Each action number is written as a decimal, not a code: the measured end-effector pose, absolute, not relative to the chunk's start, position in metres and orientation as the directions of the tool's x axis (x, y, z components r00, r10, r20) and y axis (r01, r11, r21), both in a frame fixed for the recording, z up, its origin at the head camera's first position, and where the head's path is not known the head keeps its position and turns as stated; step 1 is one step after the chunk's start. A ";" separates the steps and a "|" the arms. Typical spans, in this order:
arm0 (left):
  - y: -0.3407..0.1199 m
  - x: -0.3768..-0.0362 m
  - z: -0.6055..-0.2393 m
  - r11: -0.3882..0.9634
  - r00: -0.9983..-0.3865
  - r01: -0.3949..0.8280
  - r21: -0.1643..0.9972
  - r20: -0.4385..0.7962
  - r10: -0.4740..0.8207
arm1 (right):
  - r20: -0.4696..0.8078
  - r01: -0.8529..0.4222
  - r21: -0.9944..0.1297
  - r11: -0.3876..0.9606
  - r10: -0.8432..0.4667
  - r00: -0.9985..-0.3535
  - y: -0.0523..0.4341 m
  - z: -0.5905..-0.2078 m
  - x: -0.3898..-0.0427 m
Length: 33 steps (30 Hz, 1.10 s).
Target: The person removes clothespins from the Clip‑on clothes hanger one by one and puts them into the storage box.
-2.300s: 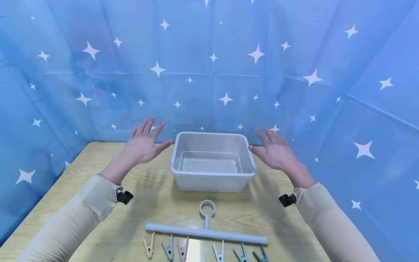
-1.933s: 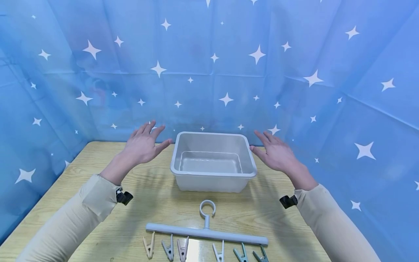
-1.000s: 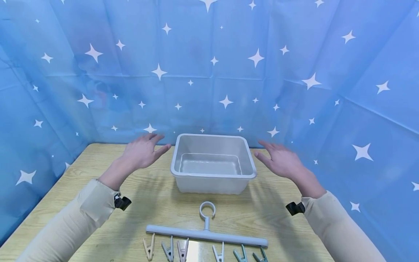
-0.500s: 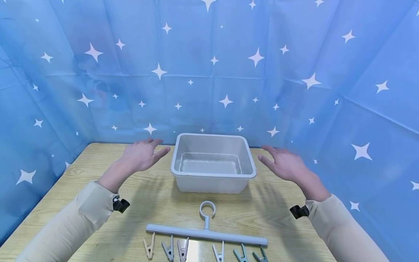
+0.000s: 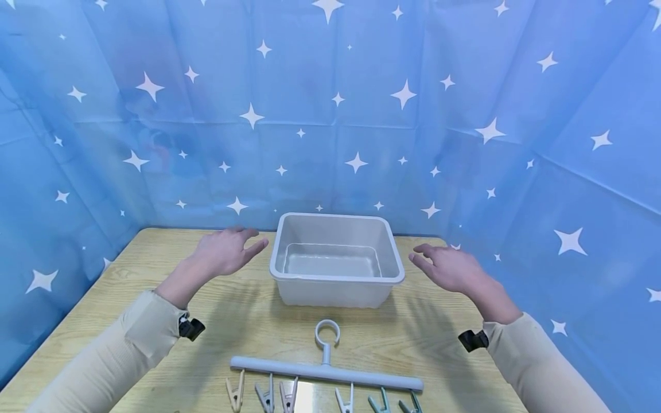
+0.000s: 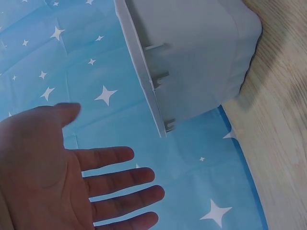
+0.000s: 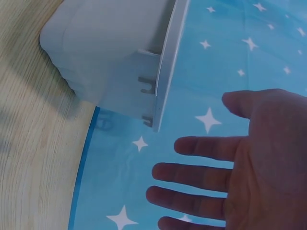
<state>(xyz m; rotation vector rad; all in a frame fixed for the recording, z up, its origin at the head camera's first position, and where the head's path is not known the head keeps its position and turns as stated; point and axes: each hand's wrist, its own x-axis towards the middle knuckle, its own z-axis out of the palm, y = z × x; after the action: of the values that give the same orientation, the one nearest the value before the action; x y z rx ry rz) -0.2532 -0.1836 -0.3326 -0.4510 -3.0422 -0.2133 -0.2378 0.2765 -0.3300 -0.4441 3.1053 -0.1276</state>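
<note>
A grey plastic basin [image 5: 335, 291] stands near the back of the table, with nothing inside it. To its left my left hand [image 5: 219, 252] hovers, apart from the rim; in the left wrist view the fingers of this left hand [image 6: 53, 172] are spread and nearly straight. On the other side, my right hand [image 5: 454, 269] also floats clear of the basin. Its palm and extended fingers show in the right wrist view, where the right hand [image 7: 259, 158] holds nothing. Both wrist views catch the basin's outer side wall [image 6: 201, 62] with small hooks under the rim.
In front of the basin lies a blue-grey hanger [image 5: 330, 371] with a ring hook. Several clips hang along its bar, among them a beige clip [image 5: 235, 393] and a green clip [image 5: 381, 401]. A starry blue curtain [image 5: 330, 143] encloses the wooden table [image 5: 155, 275].
Both hands have lowered, and the right hand has drawn away from the basin to the right. The basin and hanger stay in place; the head view has tilted slightly.
</note>
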 end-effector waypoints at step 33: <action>-0.183 -0.243 -0.346 0.910 -0.911 0.398 0.114 -0.065 0.407 | -0.139 -0.384 -0.108 0.917 -0.396 -0.907 0.263 -0.340 -0.225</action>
<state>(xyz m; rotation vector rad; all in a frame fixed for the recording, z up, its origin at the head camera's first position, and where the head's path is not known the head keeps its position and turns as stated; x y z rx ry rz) -0.2429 -0.1831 -0.3461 -0.6658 -3.1555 -0.1590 -0.2250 0.2629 -0.3400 -0.5982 2.9197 -0.1175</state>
